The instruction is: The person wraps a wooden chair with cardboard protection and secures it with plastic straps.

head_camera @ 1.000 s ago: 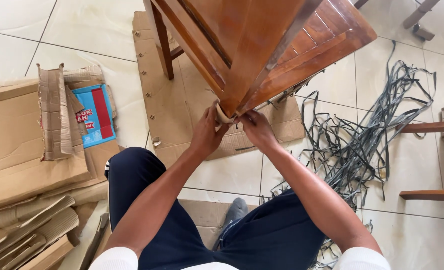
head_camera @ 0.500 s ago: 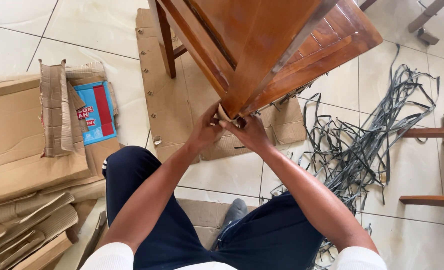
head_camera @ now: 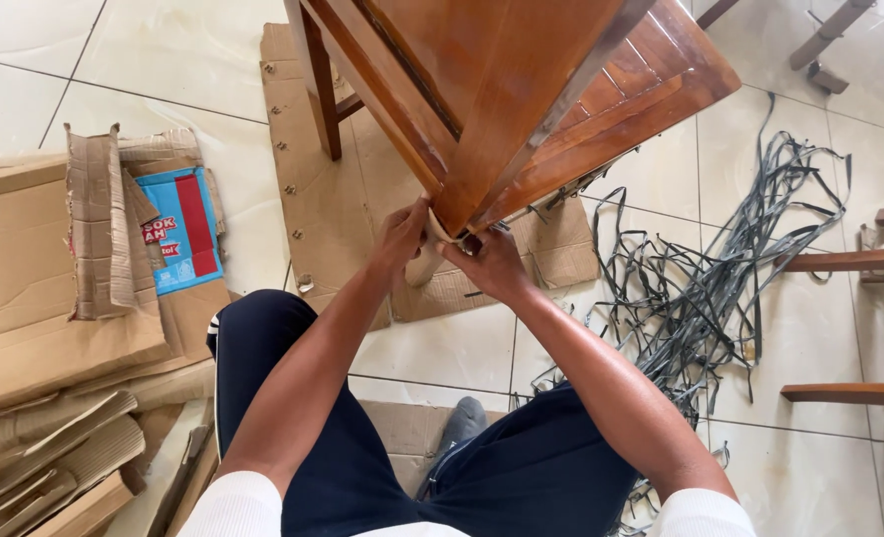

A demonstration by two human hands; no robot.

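Note:
A brown wooden chair [head_camera: 522,89] stands tilted over me, its near corner pointing down at my hands. My left hand [head_camera: 399,239] presses a pale strip of tape [head_camera: 432,239] against the left side of that corner. My right hand [head_camera: 492,264] pinches the same strip just under the corner, fingers closed on it. Both hands touch the wood and meet at the corner. My legs in dark trousers [head_camera: 293,398] fill the bottom of the view.
Flattened cardboard [head_camera: 44,288] is piled at the left, with a blue and red printed piece [head_camera: 178,229] on it. A cardboard sheet [head_camera: 323,199] lies under the chair. A tangle of grey straps [head_camera: 720,268] spreads at the right, next to wooden furniture parts [head_camera: 840,261].
Both hands stay at the chair's corner, shifting slightly as they work the tape around it. My left hand has moved up along the corner's side. The view has wobbled a little.

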